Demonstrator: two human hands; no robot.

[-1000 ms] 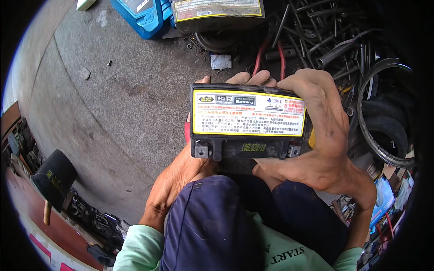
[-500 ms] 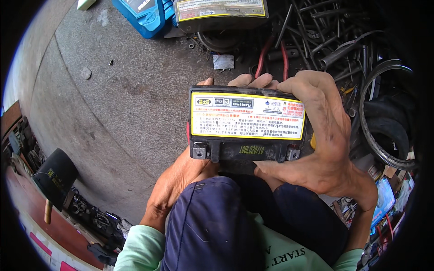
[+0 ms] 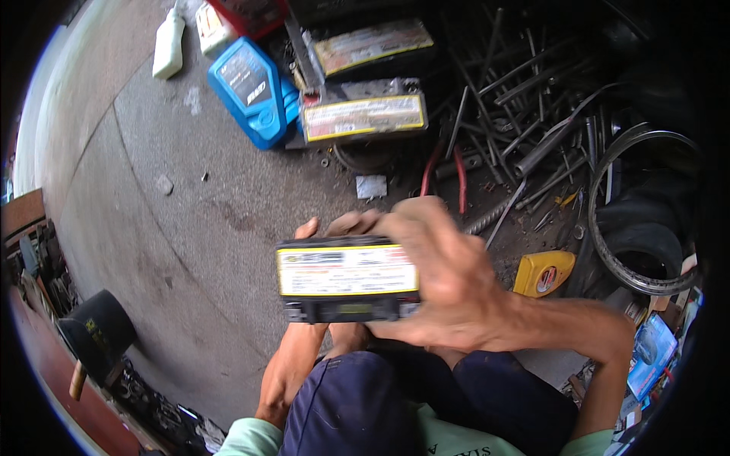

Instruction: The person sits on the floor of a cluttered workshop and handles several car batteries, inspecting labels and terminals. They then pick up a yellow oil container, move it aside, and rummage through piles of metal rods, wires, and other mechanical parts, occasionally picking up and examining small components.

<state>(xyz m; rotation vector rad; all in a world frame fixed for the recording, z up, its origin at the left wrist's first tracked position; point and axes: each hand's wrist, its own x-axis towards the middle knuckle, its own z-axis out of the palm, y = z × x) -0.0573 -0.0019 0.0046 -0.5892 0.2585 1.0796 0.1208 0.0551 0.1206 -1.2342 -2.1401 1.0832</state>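
A black battery with a yellow-edged white label hangs in front of my knees, its label side turned up toward me. My right hand grips its right end, thumb along the near side and fingers over the far edge; motion blurs it slightly. My left hand holds the battery from behind and below at the left end. Most of that hand is hidden by the battery; a fingertip shows past the far edge. Metal terminals are visible at the battery's near corners.
Ahead lie two more labelled batteries, beside a blue bottle and a white bottle. Metal rods heap at the far right, near red-handled pliers. A yellow tape measure and a wheel rim are right.
The battery, in both hands, now appears lower and further left in view, and smaller. The view has shifted, showing more of the floor ahead, the bottles and the tape measure.
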